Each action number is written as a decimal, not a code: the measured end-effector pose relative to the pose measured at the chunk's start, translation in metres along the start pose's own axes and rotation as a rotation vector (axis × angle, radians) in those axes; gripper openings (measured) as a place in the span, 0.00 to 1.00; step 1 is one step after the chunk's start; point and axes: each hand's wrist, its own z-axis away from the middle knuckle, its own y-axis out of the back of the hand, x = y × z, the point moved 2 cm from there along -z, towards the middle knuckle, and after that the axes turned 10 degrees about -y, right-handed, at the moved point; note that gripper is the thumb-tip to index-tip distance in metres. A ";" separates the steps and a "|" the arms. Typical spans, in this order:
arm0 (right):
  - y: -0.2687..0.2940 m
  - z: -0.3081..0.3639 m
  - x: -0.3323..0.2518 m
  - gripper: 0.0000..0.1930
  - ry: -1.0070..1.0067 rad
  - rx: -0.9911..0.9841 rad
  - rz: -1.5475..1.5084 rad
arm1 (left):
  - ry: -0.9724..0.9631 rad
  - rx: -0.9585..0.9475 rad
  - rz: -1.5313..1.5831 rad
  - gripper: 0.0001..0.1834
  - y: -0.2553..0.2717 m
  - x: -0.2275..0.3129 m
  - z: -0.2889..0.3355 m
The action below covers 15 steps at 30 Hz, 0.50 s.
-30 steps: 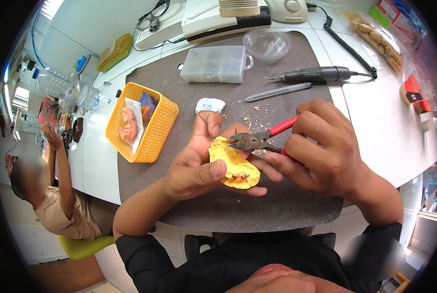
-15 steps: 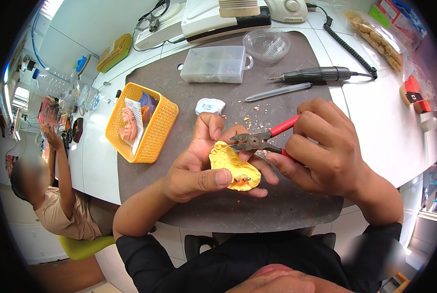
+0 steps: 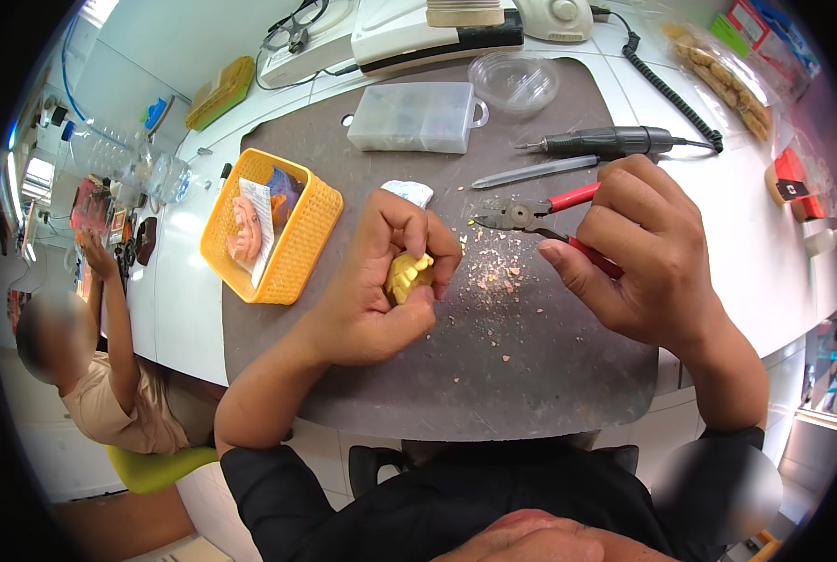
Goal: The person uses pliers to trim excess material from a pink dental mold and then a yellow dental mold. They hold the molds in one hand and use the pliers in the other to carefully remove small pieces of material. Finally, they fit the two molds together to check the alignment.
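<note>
Head view: a white bench spreads across the scene, with a dark mat covering its middle. At the far left of it a seated person in a tan shirt raises both arms. On the mat's left side stands a yellow basket, holding a pink dental model among other items. A translucent compartment box lies at the far side, with a round clear dish just right of it. The right hand has its fingers wrapped about the red handles of the pliers, whose metal head points left above the mat. Farther off lies a dark handpiece, with a slim grey tool on its near side. The left hand clenches its fingers around a yellow dental cast, mostly hidden, left of the pliers. Between the hands, tiny pale crumbs are scattered on the mat.
</note>
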 end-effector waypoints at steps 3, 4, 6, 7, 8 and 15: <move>0.001 -0.001 -0.004 0.17 0.011 -0.007 0.001 | -0.023 -0.081 -0.225 0.27 0.000 0.007 -0.002; 0.001 -0.001 -0.005 0.16 0.012 -0.015 0.003 | -0.015 -0.091 -0.245 0.27 0.000 0.008 -0.003; -0.001 0.001 -0.004 0.16 0.020 -0.012 0.012 | 0.002 -0.111 -0.284 0.25 0.001 0.007 -0.004; -0.002 0.000 -0.005 0.16 0.030 -0.007 0.009 | -0.019 -0.107 -0.298 0.24 0.004 0.008 -0.003; -0.001 0.000 -0.006 0.17 0.022 -0.026 0.012 | -0.039 -0.103 -0.312 0.23 0.006 0.007 -0.004; 0.000 0.000 -0.008 0.17 0.007 -0.087 0.030 | -0.007 -0.120 -0.382 0.21 0.007 0.006 -0.002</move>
